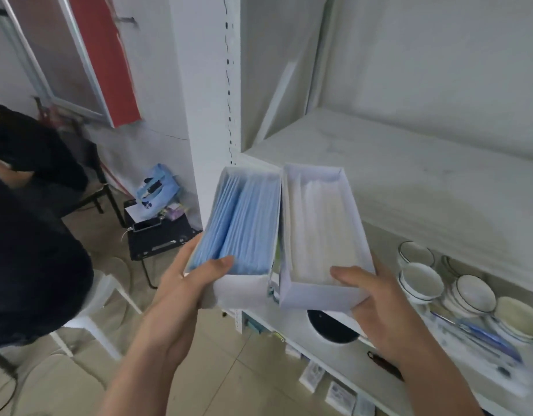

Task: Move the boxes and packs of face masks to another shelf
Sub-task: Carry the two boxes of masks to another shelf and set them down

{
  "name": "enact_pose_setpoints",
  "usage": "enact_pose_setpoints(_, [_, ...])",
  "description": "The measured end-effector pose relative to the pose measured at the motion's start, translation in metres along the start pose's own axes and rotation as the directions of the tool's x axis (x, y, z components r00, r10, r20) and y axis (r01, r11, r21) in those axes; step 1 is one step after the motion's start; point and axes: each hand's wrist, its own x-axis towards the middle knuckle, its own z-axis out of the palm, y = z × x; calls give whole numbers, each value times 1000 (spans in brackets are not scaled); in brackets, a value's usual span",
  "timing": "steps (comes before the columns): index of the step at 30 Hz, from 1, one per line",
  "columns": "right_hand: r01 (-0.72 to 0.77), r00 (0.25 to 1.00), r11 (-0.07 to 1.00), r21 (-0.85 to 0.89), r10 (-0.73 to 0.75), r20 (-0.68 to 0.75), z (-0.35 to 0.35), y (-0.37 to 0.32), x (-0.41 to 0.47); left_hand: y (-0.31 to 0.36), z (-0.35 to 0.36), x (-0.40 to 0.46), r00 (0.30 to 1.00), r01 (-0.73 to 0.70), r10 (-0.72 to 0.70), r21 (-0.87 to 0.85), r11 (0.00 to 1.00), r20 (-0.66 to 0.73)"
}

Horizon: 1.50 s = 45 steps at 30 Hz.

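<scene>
While held side by side in front of the shelving:
Left box (244,283): open-topped white card, rectangular, thin-walled; near end wall plain and smooth.
Left box contents: blue masks (238,223), pleated fabric, stacked on edge in two bundles, filling the box.
Right box (316,292): open-topped white card, same rectangular shape, long side touching the left box.
Right box contents: white masks (325,226), soft matte pleats, lying lower than the rim.
Left hand (184,283): gripping the left box at its near end, thumb hooked over the rim onto the blue stack, fingers wrapped along the outer side.
Right hand (379,307): gripping the right box at its near end, thumb laid over the rim, palm under the outer corner.
Upper shelf (379,163): flat white board, dull and faintly smudged, just beyond the boxes.
Lower shelf (349,370): white board below the boxes.
Bowls (469,292): round glazed white ceramic with thin dark rim lines, grouped on the lower shelf at right.
Upright post (229,85): white metal, row of slots.
</scene>
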Motion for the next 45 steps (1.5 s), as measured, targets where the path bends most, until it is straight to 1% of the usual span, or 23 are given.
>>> enact_pose_setpoints(2, [67, 996, 994, -81, -71, -46, 2, -20, 7, 10, 12, 24, 998, -16, 18, -37, 999, 54])
enact_pose_setpoints(4, [127, 989, 976, -174, -139, -55, 2, -39, 18, 19, 22, 49, 995, -26, 31, -58, 998, 95])
enact_pose_setpoints(6, [154, 980, 965, -214, -177, -91, 0, -55, 37, 26, 32, 78, 990, -25, 36, -76, 997, 139])
enact_pose_setpoints(9, [173, 969, 961, -217, -205, -135, -7, -69, 75, 32, 47, 125, 986, -13, 27, -86, 996, 166])
enact_pose_setpoints(12, [160, 957, 968, -192, -199, -209, -13, -73, 110, 38, 62, 166, 982, -13, 22, -49, 999, 186])
enact_pose_setpoints(14, [150, 947, 967, -206, -201, -252, -13, -76, 131, 43, 70, 192, 977, -17, 21, -23, 1000, 212])
enact_pose_setpoints(18, [142, 934, 965, -222, -205, -292, -14, -80, 167, 46, 77, 237, 977, 4, 0, -19, 1000, 213])
enact_pose_setpoints(20, [143, 934, 968, -208, -202, -294, -14, -83, 183, 50, 79, 257, 968, -5, 9, -14, 1000, 250])
enact_pose_setpoints(24, [142, 912, 971, -193, -204, -356, -6, -90, 219, 60, 80, 306, 964, 5, -15, 38, 999, 267])
enact_pose_setpoints(28, [145, 892, 974, -174, -205, -404, 2, -93, 248, 72, 81, 349, 939, -38, -10, 132, 991, 343])
enact_pose_setpoints(30, [124, 858, 974, -188, -200, -473, 9, -92, 262, 73, 83, 368, 931, -35, -27, 162, 986, 365])
enact_pose_setpoints(33, [97, 778, 973, -208, -205, -594, 19, -85, 280, 72, 89, 386, 928, -20, -62, 215, 976, 367])
enact_pose_setpoints(35, [53, 729, 964, -260, -215, -650, 23, -81, 286, 68, 91, 394, 927, -13, -74, 228, 974, 367])
enact_pose_setpoints(37, [20, 700, 959, -283, -216, -681, 25, -77, 288, 62, 92, 400, 925, -16, -74, 232, 973, 373])
enact_pose_setpoints(40, [13, 660, 947, -320, -248, -709, 29, -75, 286, 56, 93, 407, 923, -28, -56, 211, 977, 381])
enact_pose_setpoints(45, [77, 566, 942, -327, -311, -763, 40, -65, 288, 46, 96, 408, 937, -34, -43, 211, 977, 346])
